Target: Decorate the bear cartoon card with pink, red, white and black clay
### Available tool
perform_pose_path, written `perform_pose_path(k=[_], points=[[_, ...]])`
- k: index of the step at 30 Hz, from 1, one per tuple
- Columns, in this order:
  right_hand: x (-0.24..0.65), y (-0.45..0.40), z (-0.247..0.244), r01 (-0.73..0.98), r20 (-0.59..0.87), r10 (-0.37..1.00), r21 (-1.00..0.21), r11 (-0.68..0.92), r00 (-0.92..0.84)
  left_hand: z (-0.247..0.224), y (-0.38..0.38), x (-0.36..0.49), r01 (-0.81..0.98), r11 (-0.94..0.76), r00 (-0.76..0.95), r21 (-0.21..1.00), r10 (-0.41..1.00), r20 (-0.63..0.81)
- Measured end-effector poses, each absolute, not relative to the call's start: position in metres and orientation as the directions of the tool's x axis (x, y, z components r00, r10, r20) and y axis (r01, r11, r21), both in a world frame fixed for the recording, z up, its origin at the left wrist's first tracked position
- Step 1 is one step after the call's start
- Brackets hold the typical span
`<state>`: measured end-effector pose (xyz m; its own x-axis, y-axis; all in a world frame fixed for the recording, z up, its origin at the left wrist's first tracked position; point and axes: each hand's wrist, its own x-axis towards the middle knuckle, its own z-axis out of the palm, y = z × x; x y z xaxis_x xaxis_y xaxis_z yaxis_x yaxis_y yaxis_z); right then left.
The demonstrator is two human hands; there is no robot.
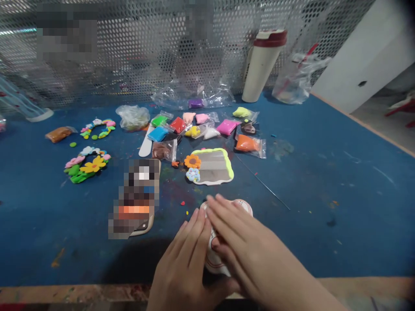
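Note:
Near the front edge of the table lies a white scalloped plate-like piece with reddish lines, mostly covered by my hands. My left hand rests at its left side, fingers stretched out and close together. Across its top lies my right hand, also with straight fingers, their tips beside the left fingertips. Whatever may be under the palms is hidden. Just beyond sits a small mirror-like frame with a partly yellow-green rim, an orange flower and a light blue flower on its left side.
A phone lies left of my hands, two flowered rings farther left. Bags of coloured clay and a white stick lie behind. A thin metal rod is at right. A tumbler stands by the mesh panel.

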<state>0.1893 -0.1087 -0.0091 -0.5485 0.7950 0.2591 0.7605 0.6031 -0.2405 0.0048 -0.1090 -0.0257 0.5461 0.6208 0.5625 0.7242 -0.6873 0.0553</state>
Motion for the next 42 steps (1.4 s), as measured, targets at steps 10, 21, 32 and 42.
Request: perform_pose_path(k=[10, 21, 32, 42], points=[[0.194, -0.114, -0.014, 0.777, 0.216, 0.836, -0.309, 0.548, -0.504, -0.026, -0.110, 0.003, 0.733, -0.676, 0.534, 0.079, 0.643, 0.549], [0.196, -0.122, -0.012, 0.594, 0.220, 0.935, -0.726, 0.347, -0.278, -0.028, -0.112, 0.002, 0.740, -0.668, 0.535, 0.078, 0.656, 0.532], [0.204, -0.124, -0.019, 0.761, 0.373, 0.923, -0.572, 0.307, -0.091, -0.028, -0.113, 0.003, 0.743, -0.663, 0.533, 0.087, 0.666, 0.522], [0.199, -0.125, -0.021, 0.784, 0.447, 0.816, -0.325, 0.529, -0.366, -0.025, -0.112, 0.004, 0.746, -0.662, 0.532, 0.074, 0.659, 0.531]])
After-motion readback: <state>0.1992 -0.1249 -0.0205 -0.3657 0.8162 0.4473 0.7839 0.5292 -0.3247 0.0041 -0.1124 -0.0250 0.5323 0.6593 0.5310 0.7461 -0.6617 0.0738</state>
